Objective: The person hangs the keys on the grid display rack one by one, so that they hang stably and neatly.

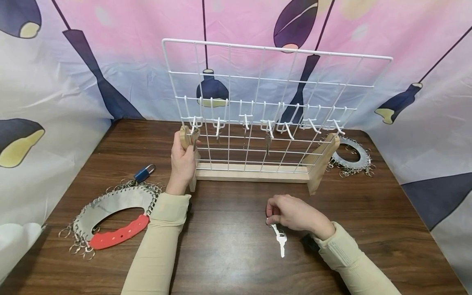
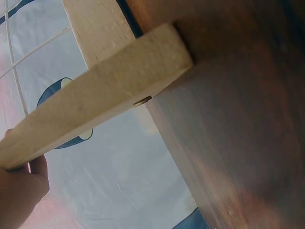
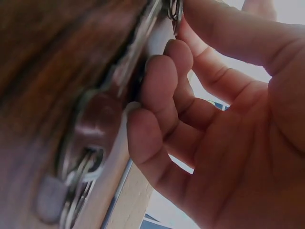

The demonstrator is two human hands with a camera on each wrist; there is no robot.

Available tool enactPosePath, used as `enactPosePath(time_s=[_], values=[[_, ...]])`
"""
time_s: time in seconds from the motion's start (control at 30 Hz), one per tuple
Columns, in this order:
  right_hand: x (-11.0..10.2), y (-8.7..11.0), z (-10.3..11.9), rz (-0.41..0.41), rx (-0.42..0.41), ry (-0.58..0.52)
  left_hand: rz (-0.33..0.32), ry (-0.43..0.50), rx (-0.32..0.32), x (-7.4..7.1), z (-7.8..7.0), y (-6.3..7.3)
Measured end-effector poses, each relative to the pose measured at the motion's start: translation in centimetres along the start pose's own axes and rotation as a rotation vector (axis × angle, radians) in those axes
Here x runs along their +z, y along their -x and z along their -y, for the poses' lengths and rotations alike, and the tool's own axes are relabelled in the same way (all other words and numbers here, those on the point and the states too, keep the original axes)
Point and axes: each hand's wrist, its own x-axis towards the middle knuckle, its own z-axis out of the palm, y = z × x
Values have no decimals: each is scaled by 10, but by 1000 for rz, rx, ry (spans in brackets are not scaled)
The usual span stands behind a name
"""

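Note:
My left hand (image 1: 182,164) grips the top of the left wooden side post (image 2: 109,88) of a white wire rack (image 1: 236,153). In the left wrist view the post runs at a slant, with the fingers (image 2: 40,171) curled round its end. My right hand (image 1: 295,213) is in front of the rack, its thumb and forefinger pinching a small metal ring with keys (image 1: 282,242) hanging below it. Seen from the right wrist, one key (image 3: 97,121) hangs beside the curled fingertips (image 3: 143,136). Several keys, one being a dark key (image 1: 268,143), hang on the rack's hooks.
Left on the brown table (image 1: 228,233) lies a large metal ring of small loops with a red grip (image 1: 119,232). A blue padlock (image 1: 144,173) lies behind it. Another metal ring (image 1: 352,153) is at the back right. Patterned cloth (image 1: 147,82) hangs behind.

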Motion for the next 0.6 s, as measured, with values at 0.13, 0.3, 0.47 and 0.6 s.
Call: enactPosePath(time_s=[0.13,0.3,0.47,0.6], values=[[0,1,0,-3,-10,4,2,-11,0,0,-1,0],[0,1,1,6,21,-7,6,-20,-4,0,-1,1],[0,1,3,14,37,4,15,-25,-11,-1,-2,1],[0,1,3,15,29,18,15,-13,-9,0,-1,0]])
